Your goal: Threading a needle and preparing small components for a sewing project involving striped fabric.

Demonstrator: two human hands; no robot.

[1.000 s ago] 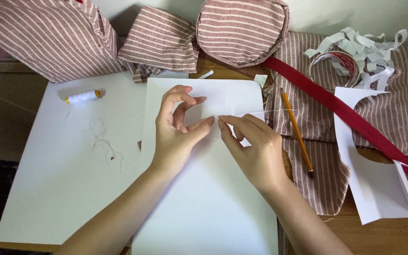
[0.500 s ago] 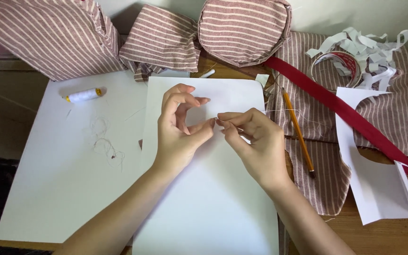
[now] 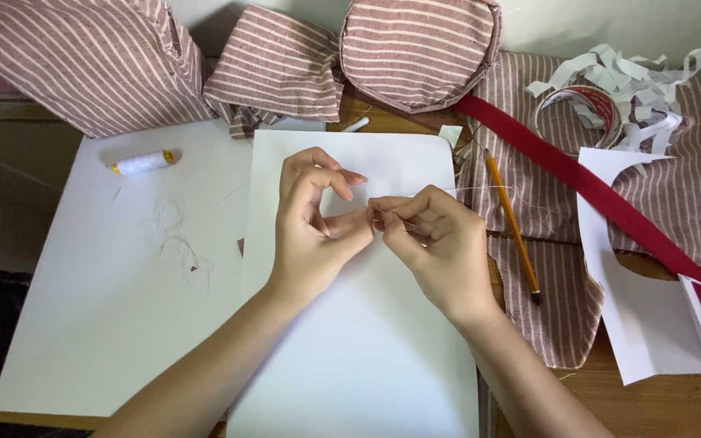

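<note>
My left hand (image 3: 311, 221) and my right hand (image 3: 433, 243) meet fingertip to fingertip over a white sheet of paper (image 3: 367, 357). A thin white thread (image 3: 488, 189) runs from my right fingers off to the right. My right thumb and forefinger pinch that thread; whether a needle sits between the fingertips is too small to tell. My left thumb and forefinger pinch at the same spot, with the other fingers curled above.
A white thread spool (image 3: 144, 162) and loose thread scraps (image 3: 180, 243) lie on a larger white sheet (image 3: 83, 308) at left. Striped fabric pieces (image 3: 415, 49) sit behind. An orange pencil (image 3: 513, 227), a red strap (image 3: 594, 195), paper strips (image 3: 626, 81) and a cut paper piece (image 3: 651, 316) lie at right.
My right hand has closed in toward my left, its fingers curling tighter around the thread. The left hand has barely moved.
</note>
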